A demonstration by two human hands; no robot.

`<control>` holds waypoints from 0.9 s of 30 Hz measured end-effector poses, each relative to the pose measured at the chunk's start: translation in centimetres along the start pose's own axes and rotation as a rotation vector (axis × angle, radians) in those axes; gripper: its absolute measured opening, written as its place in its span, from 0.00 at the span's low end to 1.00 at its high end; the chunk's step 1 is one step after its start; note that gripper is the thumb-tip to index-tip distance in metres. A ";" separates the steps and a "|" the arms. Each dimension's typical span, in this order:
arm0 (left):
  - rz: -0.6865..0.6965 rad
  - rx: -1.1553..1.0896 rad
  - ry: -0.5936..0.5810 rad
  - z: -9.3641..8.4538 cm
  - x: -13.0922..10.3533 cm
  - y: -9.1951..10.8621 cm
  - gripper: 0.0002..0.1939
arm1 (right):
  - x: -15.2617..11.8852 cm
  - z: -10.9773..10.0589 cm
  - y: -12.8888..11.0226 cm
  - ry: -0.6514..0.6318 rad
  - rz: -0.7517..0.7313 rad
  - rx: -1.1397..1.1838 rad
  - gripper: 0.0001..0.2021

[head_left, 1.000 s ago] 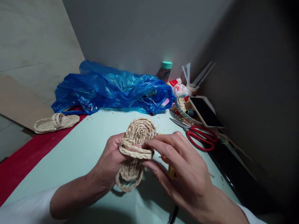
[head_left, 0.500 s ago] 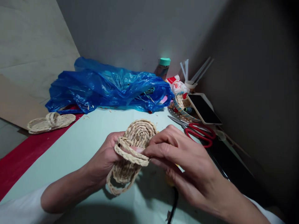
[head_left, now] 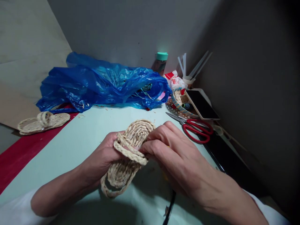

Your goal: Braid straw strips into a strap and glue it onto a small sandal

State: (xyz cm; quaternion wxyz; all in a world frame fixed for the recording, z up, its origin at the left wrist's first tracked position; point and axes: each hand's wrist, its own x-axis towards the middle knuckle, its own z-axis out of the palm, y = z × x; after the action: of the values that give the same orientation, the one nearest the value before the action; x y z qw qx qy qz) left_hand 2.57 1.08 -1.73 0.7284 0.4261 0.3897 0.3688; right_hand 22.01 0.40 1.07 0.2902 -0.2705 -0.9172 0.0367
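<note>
A woven straw slipper [head_left: 138,131] is held tilted above the table, its braided strap crossing the coiled sole and a loop of braid hanging at the near end. My left hand [head_left: 106,159] grips it from the left, with the thumb under the strap. At the strap's right end, the fingers of my right hand [head_left: 173,153] are pinched together. Whether a small tool or strand is between those fingertips is hidden. A second straw slipper [head_left: 44,122] lies on the red cloth at the far left.
Behind lies a crumpled blue plastic bag [head_left: 105,84]. Red-handled scissors [head_left: 197,129], a phone [head_left: 202,104] and a small woven basket [head_left: 179,100] sit at the right. A green-lidded jar [head_left: 161,62] stands by the wall. Something thin and black [head_left: 170,206] lies near the front.
My right hand has turned slightly and its fingertips have moved a little left and up along the strap. The whole view has shifted slightly. My left hand keeps its grip.
</note>
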 end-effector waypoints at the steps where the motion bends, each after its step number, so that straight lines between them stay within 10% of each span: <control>1: 0.000 0.009 -0.006 0.1 0.0 0.1 0.09 | -0.1 0.0 0.1 0.003 0.001 -0.001 0.14; 11: 0.103 0.123 -0.023 -0.3 0.0 0.1 0.08 | -0.3 -0.9 -0.4 -0.007 -0.028 0.056 0.11; 18: 0.233 0.220 0.095 -0.6 -1.1 0.0 0.06 | -0.6 0.1 -0.2 0.372 0.087 0.233 0.11; 27: 0.334 0.263 0.259 0.3 -1.8 0.5 0.05 | -1.1 1.5 -0.6 0.318 0.130 0.264 0.09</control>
State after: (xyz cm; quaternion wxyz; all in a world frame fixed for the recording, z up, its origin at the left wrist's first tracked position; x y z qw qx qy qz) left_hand 1.96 -0.41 -0.69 0.5397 0.5247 0.4486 0.4817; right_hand 21.59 -0.52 -0.62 0.4611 -0.2910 -0.8278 0.1318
